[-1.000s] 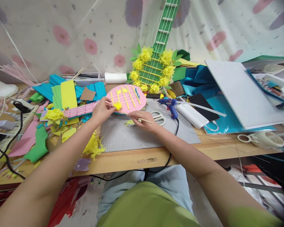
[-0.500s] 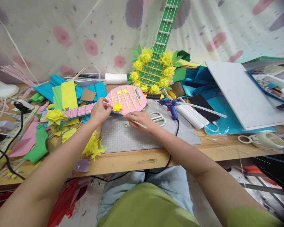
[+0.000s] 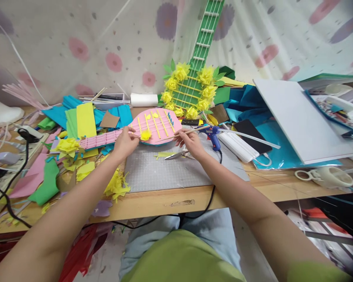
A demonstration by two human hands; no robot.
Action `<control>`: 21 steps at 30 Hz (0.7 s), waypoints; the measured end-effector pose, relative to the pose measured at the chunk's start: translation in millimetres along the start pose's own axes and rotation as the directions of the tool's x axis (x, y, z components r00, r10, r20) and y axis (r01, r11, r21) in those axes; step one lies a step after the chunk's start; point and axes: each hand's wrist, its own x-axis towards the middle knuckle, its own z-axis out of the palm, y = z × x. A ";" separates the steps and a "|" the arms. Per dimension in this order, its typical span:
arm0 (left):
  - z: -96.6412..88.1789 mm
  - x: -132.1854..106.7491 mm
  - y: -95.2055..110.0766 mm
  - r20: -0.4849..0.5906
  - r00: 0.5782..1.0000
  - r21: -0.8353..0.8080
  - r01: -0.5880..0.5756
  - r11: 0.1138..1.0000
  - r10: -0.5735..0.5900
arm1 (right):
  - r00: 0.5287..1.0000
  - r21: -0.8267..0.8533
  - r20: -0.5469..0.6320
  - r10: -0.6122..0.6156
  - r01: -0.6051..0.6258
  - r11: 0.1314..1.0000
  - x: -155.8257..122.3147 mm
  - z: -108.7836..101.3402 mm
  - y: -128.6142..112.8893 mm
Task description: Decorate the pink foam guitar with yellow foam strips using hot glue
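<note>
Pink paper guitar (image 3: 160, 131) lies flat at the far edge of the grey cutting mat (image 3: 164, 172) on your desk (image 3: 176, 197). Its oval body sits in front of you and its long neck runs away to your left over the coloured paper sheets. A yellow paper flower (image 3: 146, 134) sits on the near left part of the body, beside the yellow strips crossing it.

Your left hand (image 3: 125, 143) is the nearer one. Its grip is pinched on the guitar where neck meets body, with the fingertips just beside the flower. Your right hand (image 3: 191, 143) is at the body's right end, its grip closed on a thin wooden stick (image 3: 169, 137). The stick slants low across the near edge of the body, and its tip points left toward the flower and your left fingers. Whether the tip touches the paper cannot be told.

Scissors (image 3: 172, 156) lie on the mat just below your right hand. A blue glue gun (image 3: 213, 135) stands just to the right, near a folded white face mask (image 3: 238, 145). Behind them, a green paper guitar (image 3: 191, 88) ringed with yellow flowers leans upright against the flowered cloth. Yellow paper scraps (image 3: 116, 184) are heaped by your left forearm.
</note>
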 end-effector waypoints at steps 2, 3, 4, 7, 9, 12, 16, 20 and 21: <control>2.1 3.1 -1.9 -0.001 1.000 -0.065 0.020 0.998 -0.020 | 0.999 0.067 0.019 0.041 -0.043 0.997 2.2 -1.9 -0.6; 2.9 4.7 -2.4 -0.002 1.000 -0.093 0.030 0.995 -0.031 | 0.997 0.087 0.044 0.056 -0.060 0.994 2.8 -0.6 -0.8; 3.6 6.2 -2.7 -0.004 0.999 -0.116 0.043 0.992 -0.044 | 0.995 0.097 0.074 0.068 -0.075 0.992 3.2 1.8 -0.7; 4.8 8.9 -1.9 -0.005 0.995 -0.174 0.093 0.980 -0.095 | 0.987 0.090 0.135 0.086 -0.099 0.991 4.7 13.4 2.1; 5.1 9.8 -1.4 -0.002 0.992 -0.206 0.119 0.971 -0.123 | 0.988 0.084 0.131 0.087 -0.098 0.992 6.0 21.4 5.2; 5.1 10.7 -1.2 -0.010 0.988 -0.226 0.149 0.963 -0.155 | 0.991 0.092 0.104 0.087 -0.097 0.991 7.5 30.2 8.6; 4.1 11.3 0.7 0.019 0.974 -0.268 0.223 0.937 -0.227 | 0.993 0.105 0.083 0.079 -0.088 0.991 9.2 35.0 9.6; 2.9 10.4 3.7 0.045 0.965 -0.307 0.260 0.915 -0.260 | 0.993 0.108 0.066 0.094 -0.100 0.989 11.0 34.7 10.3; 2.7 10.1 4.2 0.045 0.963 -0.305 0.266 0.915 -0.265 | 0.993 0.107 0.061 0.097 -0.103 0.989 11.2 34.2 10.6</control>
